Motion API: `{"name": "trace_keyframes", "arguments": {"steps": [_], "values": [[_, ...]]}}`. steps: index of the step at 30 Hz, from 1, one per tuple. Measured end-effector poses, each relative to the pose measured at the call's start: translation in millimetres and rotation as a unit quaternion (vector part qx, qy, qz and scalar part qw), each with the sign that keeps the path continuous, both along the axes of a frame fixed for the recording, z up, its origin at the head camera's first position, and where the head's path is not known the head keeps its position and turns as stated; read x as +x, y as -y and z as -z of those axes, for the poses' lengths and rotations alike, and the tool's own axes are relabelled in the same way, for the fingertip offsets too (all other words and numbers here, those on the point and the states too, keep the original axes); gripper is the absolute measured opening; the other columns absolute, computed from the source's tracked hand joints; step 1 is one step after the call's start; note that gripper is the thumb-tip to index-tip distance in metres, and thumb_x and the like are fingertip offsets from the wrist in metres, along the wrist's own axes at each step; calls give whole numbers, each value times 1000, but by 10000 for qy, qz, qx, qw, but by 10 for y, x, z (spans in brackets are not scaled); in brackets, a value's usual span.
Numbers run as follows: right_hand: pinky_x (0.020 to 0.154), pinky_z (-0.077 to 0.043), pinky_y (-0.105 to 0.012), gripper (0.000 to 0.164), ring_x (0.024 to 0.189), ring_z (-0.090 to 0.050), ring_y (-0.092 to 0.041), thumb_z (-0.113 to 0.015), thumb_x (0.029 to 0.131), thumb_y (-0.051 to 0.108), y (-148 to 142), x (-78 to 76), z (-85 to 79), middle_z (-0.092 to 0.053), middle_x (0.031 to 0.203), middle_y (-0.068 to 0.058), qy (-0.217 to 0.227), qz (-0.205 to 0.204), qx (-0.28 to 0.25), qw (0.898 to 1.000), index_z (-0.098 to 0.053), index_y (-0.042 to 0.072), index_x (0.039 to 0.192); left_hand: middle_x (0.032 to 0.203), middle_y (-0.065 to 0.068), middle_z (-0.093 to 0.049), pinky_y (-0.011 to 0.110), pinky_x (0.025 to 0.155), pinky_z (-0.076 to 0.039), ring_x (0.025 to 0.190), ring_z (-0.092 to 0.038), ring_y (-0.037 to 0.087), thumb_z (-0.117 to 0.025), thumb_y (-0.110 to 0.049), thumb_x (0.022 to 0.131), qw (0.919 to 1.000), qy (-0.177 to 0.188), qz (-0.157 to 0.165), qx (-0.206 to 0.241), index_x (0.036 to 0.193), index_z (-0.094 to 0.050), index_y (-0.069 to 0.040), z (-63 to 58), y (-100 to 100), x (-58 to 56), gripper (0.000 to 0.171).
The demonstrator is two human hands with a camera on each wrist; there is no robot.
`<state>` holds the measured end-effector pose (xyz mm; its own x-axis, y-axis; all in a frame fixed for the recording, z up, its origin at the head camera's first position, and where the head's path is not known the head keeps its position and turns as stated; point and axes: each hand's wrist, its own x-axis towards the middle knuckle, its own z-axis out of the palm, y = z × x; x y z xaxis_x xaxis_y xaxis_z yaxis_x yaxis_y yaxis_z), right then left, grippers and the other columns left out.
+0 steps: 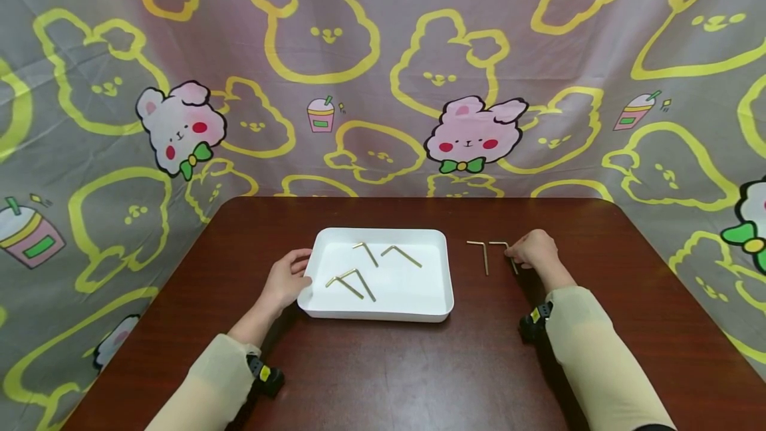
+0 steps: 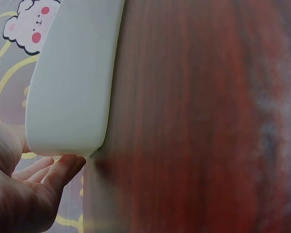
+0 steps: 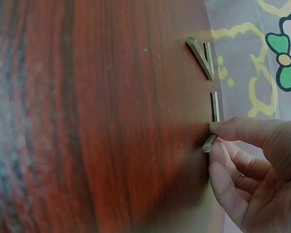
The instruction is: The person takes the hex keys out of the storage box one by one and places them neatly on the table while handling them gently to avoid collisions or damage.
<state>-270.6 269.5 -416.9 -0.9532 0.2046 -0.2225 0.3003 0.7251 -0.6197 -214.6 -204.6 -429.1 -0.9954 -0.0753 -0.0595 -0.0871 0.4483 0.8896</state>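
Clock is head view, 12 pointing away from the person. Right hand (image 1: 534, 251) is pinching a brass-coloured L-key (image 1: 499, 243) between thumb and fingertips, on its long arm, out at the tray's 3 o'clock. Short arm is pointing to 9, long arm running to between 5 and 6. Can't tell if it's lifting off the desk (image 1: 383, 364) at all.

Left hand (image 1: 288, 278) is gripping the white tray (image 1: 413, 298) by its 9 o'clock wall, thumb at the rim, fingers outside.

Handling, my guess: key is metal, stiff, light, not fragile; smooth, so maybe rolling or twisting in a loose pinch. Best hold: long arm near the bend. Tray is looking light and rigid, likely sliding if bumped, so the left-hand brace is helping.

Loose L-key (image 1: 485, 259) is lying at 9 o'clock from the held one, sitting between it and the tray. Tray's 3 o'clock wall is standing as a low barrier behind that. Inside the tray: one key (image 1: 370, 255) is lying at 11, one (image 1: 408, 257) at 2, and a pair (image 1: 366, 285) is crossing at 8; that pair could be snagging.

Further out, a printed curtain (image 1: 383, 151) is hanging past the desk's 12 o'clock edge.
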Motion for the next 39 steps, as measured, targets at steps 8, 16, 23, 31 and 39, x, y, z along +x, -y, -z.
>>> {"name": "trace_keyframes", "arguments": {"steps": [8,16,23,31,39], "values": [[57,-55,-32,20,54,-62,-15,-75,82,14,-5,11,13,-65,61,-4,-36,51,-162,9998,-73,-5,80,128,32,-54,41,85,-51,116,-57,39,-54,15,83,10000,21,-13,-54,136,-47,4,-4,-2,5,55],[57,-55,-31,21,56,-62,-13,-73,84,15,-43,19,36,-64,59,-2,-214,28,-422,9989,-73,-6,79,129,31,-54,43,87,-51,116,-57,39,-54,14,84,10000,40,-12,-65,137,-47,3,-5,-7,2,55],[57,-55,-32,25,57,-62,-12,-72,85,17,-45,32,9,-67,62,-5,-459,58,-468,9978,-73,-7,83,129,31,-54,41,86,-51,116,-57,39,-54,15,83,10000,44,-24,-76,137,-47,3,-2,-4,8,55],[62,-56,-34,29,66,-67,-17,-71,88,18,-64,39,-28,-70,73,-9,-650,33,-663,9957,-72,-10,95,129,31,-55,41,86,-51,116,-57,38,-55,15,83,10000,25,-44,-59,137,-47,2,13,-6,12,56],[62,-56,-33,33,65,-66,-17,-71,87,22,51,33,-171,-68,69,-6,-862,-89,-676,9939,-69,-9,98,129,30,-55,41,85,-51,116,-57,38,-55,14,83,9999,27,-52,-96,137,-47,2,17,-6,15,56]]}}
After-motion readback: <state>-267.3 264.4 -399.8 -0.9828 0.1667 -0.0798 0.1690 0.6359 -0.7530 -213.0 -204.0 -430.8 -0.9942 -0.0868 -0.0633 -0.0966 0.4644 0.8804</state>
